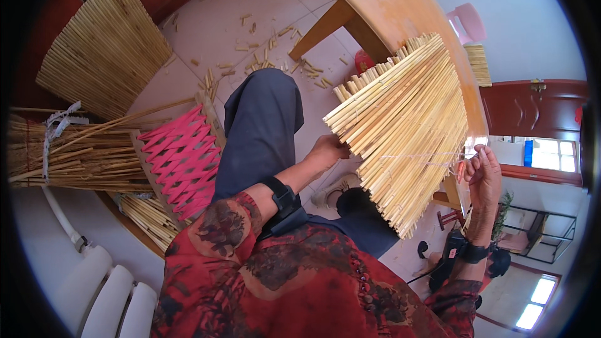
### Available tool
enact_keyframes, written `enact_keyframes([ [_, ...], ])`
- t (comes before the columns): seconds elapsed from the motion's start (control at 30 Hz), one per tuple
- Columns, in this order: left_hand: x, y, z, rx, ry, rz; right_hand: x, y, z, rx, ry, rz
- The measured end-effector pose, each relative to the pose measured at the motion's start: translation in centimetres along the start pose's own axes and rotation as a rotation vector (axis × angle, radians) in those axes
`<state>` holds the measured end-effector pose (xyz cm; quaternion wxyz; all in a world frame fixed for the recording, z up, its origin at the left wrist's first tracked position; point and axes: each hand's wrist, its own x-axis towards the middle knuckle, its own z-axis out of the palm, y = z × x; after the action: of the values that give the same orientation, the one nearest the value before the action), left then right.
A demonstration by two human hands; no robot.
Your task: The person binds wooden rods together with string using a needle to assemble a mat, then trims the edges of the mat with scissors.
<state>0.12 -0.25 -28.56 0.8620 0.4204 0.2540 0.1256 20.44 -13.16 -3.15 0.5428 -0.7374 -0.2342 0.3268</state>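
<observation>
A fan-shaped mat of pale reed sticks [407, 125] lies slanted over the edge of the wooden table [369, 0]. My left hand [328, 153] is below the mat's lower left edge, fingers curled; what they hold, if anything, is hidden. Beside the mat's right edge, my right hand [482, 172] pinches a thin thread that crosses the sticks, with a small orange item [461, 169] by the fingers, too small to make out.
A pink-webbed seat [178, 159] stands left of my leg, beside bundled reeds [75, 156]. Another reed mat [103, 47] leans against red panels. Cut pieces litter the tiled floor [181, 81]. A white radiator [103, 294] is lower left; a pink chair [471, 22] stands behind the table.
</observation>
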Motion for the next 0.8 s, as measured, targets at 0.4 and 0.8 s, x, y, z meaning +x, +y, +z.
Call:
enact_keyframes([
  [0.4,-7.4,3.2,-3.2,-0.494,-0.064,0.011,-0.5,3.6,-1.4,0.139,0.057,0.025],
  [0.8,-10.1,5.9,-5.0,-0.147,-0.13,-0.217,-0.4,5.1,-4.3,0.252,0.119,-0.041],
])
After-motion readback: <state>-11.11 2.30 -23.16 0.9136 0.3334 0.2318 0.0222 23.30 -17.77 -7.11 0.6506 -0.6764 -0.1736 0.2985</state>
